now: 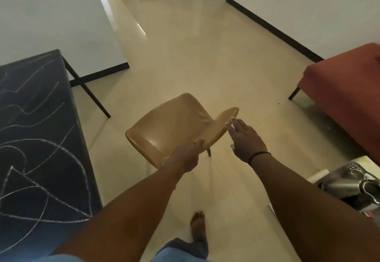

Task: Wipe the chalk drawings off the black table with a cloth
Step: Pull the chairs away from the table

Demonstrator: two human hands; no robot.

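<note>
Black table point(41, 128) well left of the fingers, chalk drawings point(37, 158) intact, no cloth visible. Left hand point(186, 157) gripping tan chair point(174, 126) backrest edge. Right hand point(245, 138) relaxed, fingertips at the backrest. Risk: one-handed hold slipping, chair dropping near bare foot point(198, 226).

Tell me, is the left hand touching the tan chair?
Touching. The head view shows the left hand gripping the edge of the tan chair backrest, its thumb curled over the rim.
</note>
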